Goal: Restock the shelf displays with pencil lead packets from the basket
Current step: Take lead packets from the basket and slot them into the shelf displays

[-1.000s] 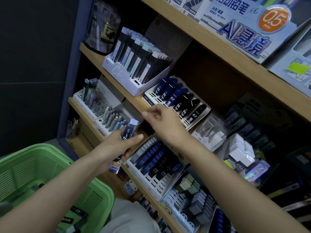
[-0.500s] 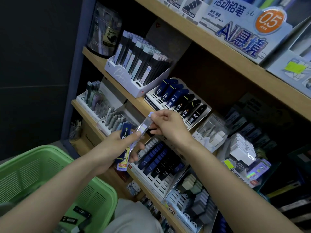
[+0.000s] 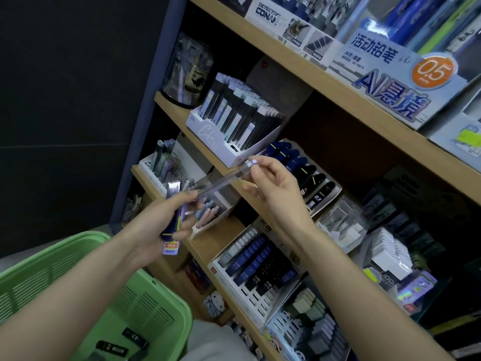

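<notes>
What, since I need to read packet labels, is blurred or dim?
Head view: the clear packet in the right hand is smeared; the blue packets in the left hand are soft; the 0.5 box reads sharp; lower right is dim.

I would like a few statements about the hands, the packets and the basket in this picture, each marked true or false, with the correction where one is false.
1. The right hand pinches one end of a clear packet. True.
2. The left hand holds nothing. False: it grips a bundle of blue packets.
3. The green basket has nothing inside. False: dark packets lie on its bottom.
4. The green basket is lower than both hands, on the left side. True.
5. The clear packet stands in a slot of a shelf display. False: it is in the air in front of the shelves, between the two hands.
</notes>
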